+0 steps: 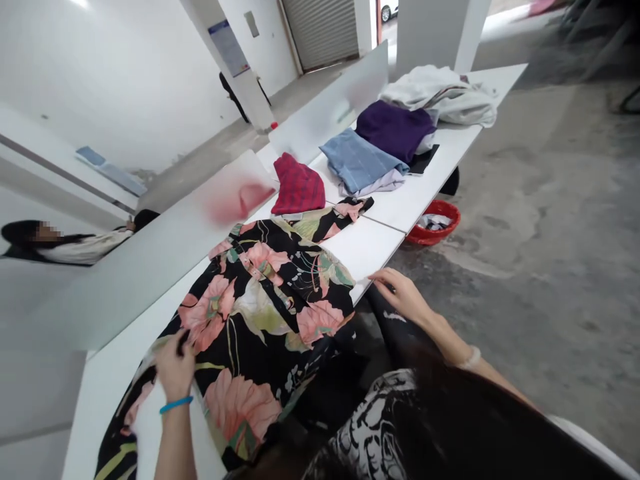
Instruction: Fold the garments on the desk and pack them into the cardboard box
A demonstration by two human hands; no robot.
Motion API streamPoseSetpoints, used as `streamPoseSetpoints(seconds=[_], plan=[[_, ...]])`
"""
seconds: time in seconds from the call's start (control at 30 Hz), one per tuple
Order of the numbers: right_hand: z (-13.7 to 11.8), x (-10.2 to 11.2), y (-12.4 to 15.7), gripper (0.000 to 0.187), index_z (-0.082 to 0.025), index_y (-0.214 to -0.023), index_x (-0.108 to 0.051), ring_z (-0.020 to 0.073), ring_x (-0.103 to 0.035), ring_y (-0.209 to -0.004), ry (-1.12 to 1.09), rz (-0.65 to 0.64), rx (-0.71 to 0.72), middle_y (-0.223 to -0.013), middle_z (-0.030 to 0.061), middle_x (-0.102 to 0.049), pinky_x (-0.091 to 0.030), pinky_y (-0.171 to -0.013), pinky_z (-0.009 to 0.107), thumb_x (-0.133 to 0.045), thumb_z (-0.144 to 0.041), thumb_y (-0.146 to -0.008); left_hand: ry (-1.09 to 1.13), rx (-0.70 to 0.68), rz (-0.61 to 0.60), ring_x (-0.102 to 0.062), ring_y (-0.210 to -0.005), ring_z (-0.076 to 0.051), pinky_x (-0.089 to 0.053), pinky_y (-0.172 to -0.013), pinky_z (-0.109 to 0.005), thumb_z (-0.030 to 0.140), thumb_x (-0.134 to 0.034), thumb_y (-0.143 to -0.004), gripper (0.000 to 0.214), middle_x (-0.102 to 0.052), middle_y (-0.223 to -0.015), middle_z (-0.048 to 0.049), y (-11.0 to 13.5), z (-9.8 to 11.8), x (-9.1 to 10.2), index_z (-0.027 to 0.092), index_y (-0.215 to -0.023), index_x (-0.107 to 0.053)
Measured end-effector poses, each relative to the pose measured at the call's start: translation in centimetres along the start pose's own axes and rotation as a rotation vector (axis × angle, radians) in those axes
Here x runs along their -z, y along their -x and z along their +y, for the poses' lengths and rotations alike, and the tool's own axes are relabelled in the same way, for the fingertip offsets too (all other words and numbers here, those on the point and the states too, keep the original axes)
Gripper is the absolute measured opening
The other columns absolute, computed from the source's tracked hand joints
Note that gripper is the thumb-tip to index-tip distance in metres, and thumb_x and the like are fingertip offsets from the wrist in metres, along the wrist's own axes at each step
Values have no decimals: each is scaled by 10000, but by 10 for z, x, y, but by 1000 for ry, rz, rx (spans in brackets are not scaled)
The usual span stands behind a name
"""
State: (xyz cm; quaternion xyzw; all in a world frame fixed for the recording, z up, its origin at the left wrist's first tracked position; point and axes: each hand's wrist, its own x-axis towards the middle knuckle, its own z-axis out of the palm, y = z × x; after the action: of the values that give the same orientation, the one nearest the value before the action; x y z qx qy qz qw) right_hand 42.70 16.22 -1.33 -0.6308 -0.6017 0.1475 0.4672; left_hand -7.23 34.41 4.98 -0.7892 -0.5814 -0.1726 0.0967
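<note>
A black floral shirt (265,307) with large pink flowers and green leaves lies spread across the white table (367,243), its lower side hanging over the near edge. My left hand (175,363), with a blue band at the wrist, is on the shirt's left part, its fingers curled in and closed on the cloth. At the table's near edge, just right of the shirt, is my right hand (400,293). Its fingers are bent, with a gap by the thumb, and no cloth shows in them.
Beyond the shirt lie a red checked garment (299,187), folded blue denim (363,160), a purple garment (395,128) and a white cloth heap (445,93). A frosted divider (165,267) runs along the table. A red basket (434,223) stands on the floor. Another person (90,247) sits beyond the divider.
</note>
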Motion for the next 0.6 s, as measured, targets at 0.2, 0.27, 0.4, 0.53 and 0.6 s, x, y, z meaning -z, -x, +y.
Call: streamPoseSetpoints(seconds=[0.2,0.27,0.4,0.53,0.6], plan=[[-15,-20,-37,258,-227,-1062,-657,235,-576,-951,9,-189,62,-997,90,-649,-477,-856,378,-602,-308,-822,216,-399,-374,-519,-1218,-227,-255,-1116,-516,337,-323,-925,397,-627,-1246,-73,-5,148,-25,222,-1193,-592],[-18,-23,-39,250,-227,-1040,-664,234,-579,-937,-25,-130,-12,-975,81,-655,-479,-840,363,-597,-338,-826,236,-406,-413,-408,-1328,-240,-235,-1119,-544,338,-313,-940,420,-532,-1367,-94,8,175,-47,215,-1275,-534],[-12,-17,-25,293,-232,-1021,-656,222,-600,-897,-87,-20,-114,-904,59,-667,-486,-797,344,-499,-431,-873,311,-332,-326,-294,-1395,-253,-229,-1124,-545,351,-339,-948,439,-428,-1452,-117,28,183,-77,199,-1341,-463],[4,-28,10,369,-201,-818,-635,198,-630,-772,-494,115,-473,-757,51,-667,-504,-726,329,-518,-552,-814,413,-330,-267,-341,-1371,-246,-236,-1130,-536,343,-404,-931,388,-480,-1405,-103,31,173,-79,228,-1289,-503],[9,-42,28,359,-199,-791,-606,196,-651,-797,-756,87,-647,-810,62,-687,-512,-747,331,-594,-556,-756,439,-333,-265,-341,-1369,-250,-250,-1127,-530,333,-424,-922,381,-490,-1392,-106,30,172,-77,221,-1275,-510]])
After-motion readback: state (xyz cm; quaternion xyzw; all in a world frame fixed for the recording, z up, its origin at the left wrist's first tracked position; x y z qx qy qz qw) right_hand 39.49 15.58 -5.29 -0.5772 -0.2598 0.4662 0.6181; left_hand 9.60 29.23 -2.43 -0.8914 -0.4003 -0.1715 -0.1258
